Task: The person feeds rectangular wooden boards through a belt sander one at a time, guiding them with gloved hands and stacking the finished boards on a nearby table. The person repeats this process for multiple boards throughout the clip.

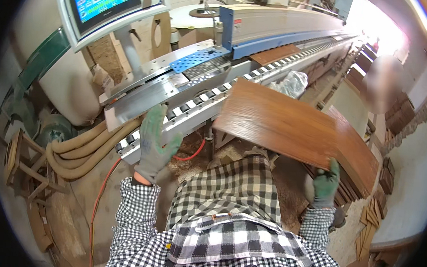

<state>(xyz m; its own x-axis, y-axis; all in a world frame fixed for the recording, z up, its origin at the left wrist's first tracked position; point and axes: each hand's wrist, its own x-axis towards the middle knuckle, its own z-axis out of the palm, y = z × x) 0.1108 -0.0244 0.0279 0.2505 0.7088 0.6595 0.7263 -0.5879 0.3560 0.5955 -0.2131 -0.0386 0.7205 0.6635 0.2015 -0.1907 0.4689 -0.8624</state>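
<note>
A reddish-brown wood-grain board [275, 117] is tilted in the air between the machine's conveyor and a stack of similar boards. My right hand [326, 184], in a green and grey glove, grips its near right corner. My left hand [156, 144], gloved the same way, is raised with fingers apart and holds nothing. It is close beside the roller conveyor [196, 103] of a long blue and white machine [283, 32]. Another brown board [275, 54] lies farther along the conveyor, under the machine's blue edge.
A control screen [104, 2] stands at the upper left. Thick tan hoses [83, 147] and a red air hose [103, 195] run at the left. Stacked brown boards [361, 159] stand at the right, with wood strips [367, 228] on the floor. Another person [385, 85] is at the far right.
</note>
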